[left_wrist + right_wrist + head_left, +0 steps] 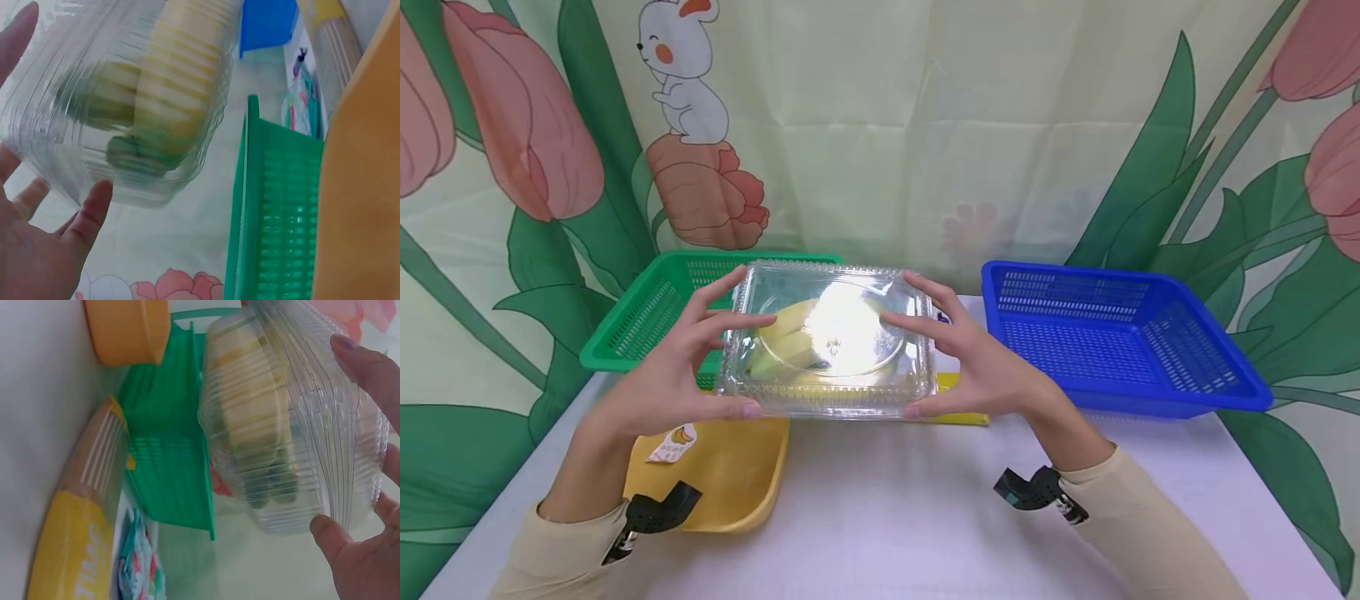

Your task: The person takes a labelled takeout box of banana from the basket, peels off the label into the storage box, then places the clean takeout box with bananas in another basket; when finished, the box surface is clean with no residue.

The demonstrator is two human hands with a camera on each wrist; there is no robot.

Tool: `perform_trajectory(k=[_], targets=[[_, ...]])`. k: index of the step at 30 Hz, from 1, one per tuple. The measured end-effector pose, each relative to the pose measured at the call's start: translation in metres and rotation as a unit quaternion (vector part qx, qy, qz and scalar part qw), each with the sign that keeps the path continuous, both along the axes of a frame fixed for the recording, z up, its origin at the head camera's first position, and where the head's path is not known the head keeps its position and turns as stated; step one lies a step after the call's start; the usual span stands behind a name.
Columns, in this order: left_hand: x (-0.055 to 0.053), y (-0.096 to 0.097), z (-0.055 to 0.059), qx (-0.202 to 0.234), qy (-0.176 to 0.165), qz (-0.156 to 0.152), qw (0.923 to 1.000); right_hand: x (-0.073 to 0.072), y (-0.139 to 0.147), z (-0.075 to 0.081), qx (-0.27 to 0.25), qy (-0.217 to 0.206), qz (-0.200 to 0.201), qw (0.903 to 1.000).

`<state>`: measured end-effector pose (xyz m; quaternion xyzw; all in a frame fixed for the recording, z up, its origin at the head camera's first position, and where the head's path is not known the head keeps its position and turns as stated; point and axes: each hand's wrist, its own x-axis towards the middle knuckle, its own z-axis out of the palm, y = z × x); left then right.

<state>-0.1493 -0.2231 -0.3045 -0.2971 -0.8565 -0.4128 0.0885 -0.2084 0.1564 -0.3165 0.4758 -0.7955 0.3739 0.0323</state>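
Note:
Between both hands a clear plastic clamshell container (pixel 833 398) is held up over the table, its lid tilted towards the head camera. Yellow-green fruit (pixel 792 333), which looks like bananas, lies inside, partly masked by glare on the lid. My left hand (pixel 666 379) grips the container's left side, thumb at the lower front edge and fingers over the lid and far corner. On the opposite side my right hand (pixel 977 362) holds it the same way. In the left wrist view the fruit's green ends (pixel 125 150) show through the ribbed wall.
Behind my left hand stands a green basket (pixel 643 317); a blue basket (pixel 1150 400) is at the right. A yellow-orange tub (pixel 767 500) with a banana sticker (pixel 673 443) sits front left. A yellow-and-brown package (pixel 78 544) and a colourful packet (pixel 140 565) lie behind the container.

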Motion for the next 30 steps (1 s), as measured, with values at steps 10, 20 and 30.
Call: perform_trajectory(k=[10, 20, 30], targets=[[-0.012, -0.031, -0.009, 0.081, 0.010, 0.022, 0.9965, -0.038, -0.049, 0.002, -0.029, 0.059, 0.025, 0.9975], [-0.046, -0.045, -0.005, 0.157, -0.014, 0.038, 0.9868, -0.068, -0.073, 0.004, -0.069, 0.004, 0.004, 0.9976], [-0.058, -0.066, -0.007, 0.151, -0.031, 0.075, 0.9851, -0.087, -0.100, -0.002, -0.094, -0.063, -0.004, 0.9936]])
